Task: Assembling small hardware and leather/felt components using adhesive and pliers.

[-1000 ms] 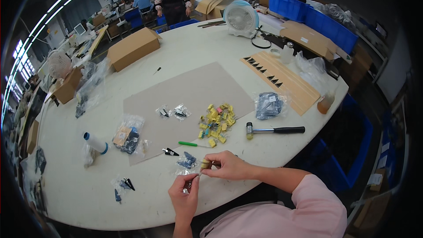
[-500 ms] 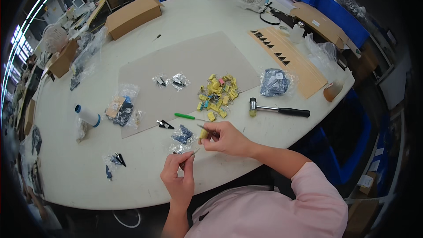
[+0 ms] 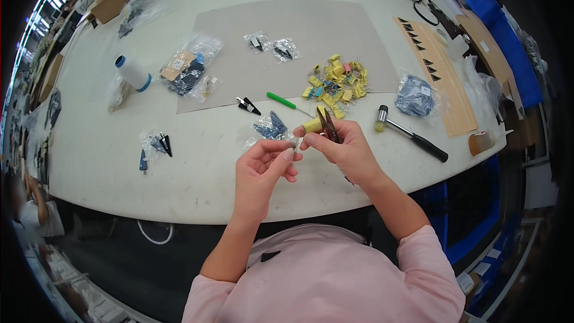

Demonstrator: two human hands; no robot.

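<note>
Step in hand, my read: close fingertip work on a small pale piece, held over the near part of the table; too small to tell what it is. My left hand has it pinched between thumb and index, other fingers loosely curled. My right hand is closed around a dark two-pronged tool, prongs pointing away from me, thumb and index tips right by the piece. A yellow band sits at that index finger; wrap or separate part, can't tell. Next move probably calls for a steady left pinch and small right-finger adjustments, tool kept clear. Pose: both forearms angle inward and away from my body, hands nearly meeting. Just beyond: bagged blue pieces, a green-handled tool, the yellow clip pile.
</note>
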